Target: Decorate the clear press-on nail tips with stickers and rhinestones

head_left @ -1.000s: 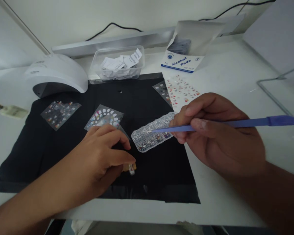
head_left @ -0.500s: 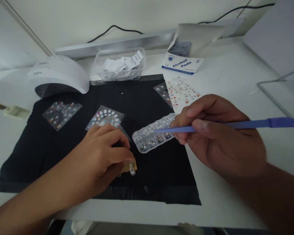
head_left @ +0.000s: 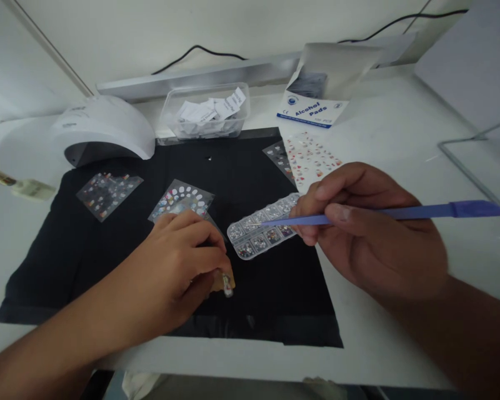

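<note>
My left hand (head_left: 183, 261) is closed, its thumb and fingers pinching a small yellowish holder (head_left: 219, 281) above the black mat. A decorated false nail (head_left: 227, 286) sticks out of it near the fingertips; the rest is hidden by my hand. Between the thumb and fingers of my right hand (head_left: 366, 228) lies a slim blue pointed tool (head_left: 416, 211), held nearly level. Its fine metallic tip is over a clear compartment case (head_left: 250, 253) of small rhinestones. My right fingers are at the case's right end; whether they touch it I cannot tell.
A black mat (head_left: 283, 311) covers the white table. Sticker sheets (head_left: 108, 194) lie on it, with a patterned sheet (head_left: 310, 158) at its right edge. Behind stand a white nail lamp (head_left: 104, 125), a clear tub (head_left: 208, 130) of packets and an alcohol pads box (head_left: 312, 111).
The whole view has shifted slightly. My left hand has turned the yellowish holder and nail a little. My right hand keeps nearly the same pose with the tool over the case.
</note>
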Demonstrator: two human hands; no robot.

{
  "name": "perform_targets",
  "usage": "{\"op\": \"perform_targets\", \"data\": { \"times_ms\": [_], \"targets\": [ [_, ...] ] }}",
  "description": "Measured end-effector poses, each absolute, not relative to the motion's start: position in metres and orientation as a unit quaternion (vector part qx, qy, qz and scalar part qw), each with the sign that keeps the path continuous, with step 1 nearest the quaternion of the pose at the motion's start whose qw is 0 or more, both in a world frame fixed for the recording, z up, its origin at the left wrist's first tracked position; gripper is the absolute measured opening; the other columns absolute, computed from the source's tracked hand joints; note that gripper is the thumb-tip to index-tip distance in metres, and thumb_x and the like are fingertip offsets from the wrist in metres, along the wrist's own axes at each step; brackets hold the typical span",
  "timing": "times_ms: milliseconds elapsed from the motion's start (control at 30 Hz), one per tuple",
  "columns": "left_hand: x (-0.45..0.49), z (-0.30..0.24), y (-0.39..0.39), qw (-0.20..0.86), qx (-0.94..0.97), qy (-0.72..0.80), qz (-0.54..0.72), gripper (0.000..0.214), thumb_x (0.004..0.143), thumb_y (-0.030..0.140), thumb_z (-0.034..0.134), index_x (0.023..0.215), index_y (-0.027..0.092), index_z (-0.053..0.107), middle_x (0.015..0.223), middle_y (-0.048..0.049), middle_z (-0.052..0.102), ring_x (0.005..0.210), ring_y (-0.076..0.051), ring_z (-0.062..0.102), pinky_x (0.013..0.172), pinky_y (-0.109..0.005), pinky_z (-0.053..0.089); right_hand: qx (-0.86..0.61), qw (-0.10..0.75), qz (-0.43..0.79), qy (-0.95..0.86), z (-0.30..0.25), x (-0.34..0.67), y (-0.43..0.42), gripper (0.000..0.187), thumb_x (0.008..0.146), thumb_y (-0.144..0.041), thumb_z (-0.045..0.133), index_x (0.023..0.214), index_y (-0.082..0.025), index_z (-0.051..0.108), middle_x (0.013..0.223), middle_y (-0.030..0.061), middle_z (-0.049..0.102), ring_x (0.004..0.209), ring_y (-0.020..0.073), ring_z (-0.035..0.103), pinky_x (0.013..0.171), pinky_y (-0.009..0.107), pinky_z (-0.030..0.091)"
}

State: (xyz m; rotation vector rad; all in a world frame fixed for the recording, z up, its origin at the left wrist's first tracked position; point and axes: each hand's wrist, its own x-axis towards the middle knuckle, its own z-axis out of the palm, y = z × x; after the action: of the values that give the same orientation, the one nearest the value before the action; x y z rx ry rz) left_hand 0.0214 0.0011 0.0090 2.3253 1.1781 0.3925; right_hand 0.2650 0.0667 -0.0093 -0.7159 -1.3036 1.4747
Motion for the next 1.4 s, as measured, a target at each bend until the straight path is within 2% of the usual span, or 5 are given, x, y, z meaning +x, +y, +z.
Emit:
{"op": "perform_targets", "data": {
  "times_ms": [700,967,1100,1200,1400],
  "targets": [
    [-0.002,0.012,0.005,0.167,0.712,0.532,0.427,0.025,0.09,0.01,0.06,0.075,0.021,0.044,0.085,0.0012,0.056,0.08,-0.014,0.054,0.074,-0.031,0.042,-0.241,0.543,0.571,-0.567,-0.015,0.268,0.072,0.008,0.086,-0.032,0.073,0.084,-0.024,0.072,0.062,-0.0017,0.066,0.05,0.015,0.061,0.049,0.032,0.051],
    [-0.016,-0.009,0.022,0.093,0.641,0.579,0.494,0.046,0.096,0.024,0.058,0.061,0.02,0.029,0.058,0.0068,0.029,0.052,-0.009,0.034,0.054,-0.026,0.035,-0.276,0.62,0.409,-0.61,-0.018,0.257,0.078,0.012,0.08,-0.031,0.079,0.084,-0.026,0.069,0.076,-0.0028,0.068,0.052,0.0129,0.062,0.056,0.033,0.055],
    [-0.026,-0.012,0.021,0.102,0.627,0.608,0.476,0.021,0.098,0.035,0.061,0.099,0.014,0.065,0.09,-0.0021,0.066,0.073,-0.014,0.063,0.066,-0.029,0.056,-0.289,0.658,0.344,-0.605,-0.021,0.255,0.074,0.011,0.08,-0.023,0.078,0.086,-0.026,0.069,0.086,-0.002,0.067,0.055,0.0122,0.062,0.055,0.032,0.053],
    [-0.039,0.002,0.014,0.121,0.63,0.624,0.446,0.03,0.098,0.036,0.06,0.119,0.015,0.063,0.115,-0.0081,0.067,0.094,-0.021,0.068,0.08,-0.038,0.06,-0.285,0.681,0.295,-0.606,-0.019,0.258,0.068,0.014,0.079,-0.02,0.078,0.087,-0.027,0.069,0.089,-0.0006,0.067,0.059,0.0144,0.064,0.056,0.034,0.052],
    [-0.067,0.035,0.021,0.174,0.707,0.596,0.338,0.032,0.097,0.037,0.062,0.119,0.014,0.064,0.115,-0.0073,0.067,0.096,-0.023,0.068,0.081,-0.04,0.06,-0.256,0.728,0.226,-0.595,0.002,0.249,0.065,0.015,0.079,-0.025,0.078,0.086,-0.028,0.065,0.088,-0.0015,0.065,0.056,0.0157,0.064,0.052,0.036,0.053]
  ]
}}
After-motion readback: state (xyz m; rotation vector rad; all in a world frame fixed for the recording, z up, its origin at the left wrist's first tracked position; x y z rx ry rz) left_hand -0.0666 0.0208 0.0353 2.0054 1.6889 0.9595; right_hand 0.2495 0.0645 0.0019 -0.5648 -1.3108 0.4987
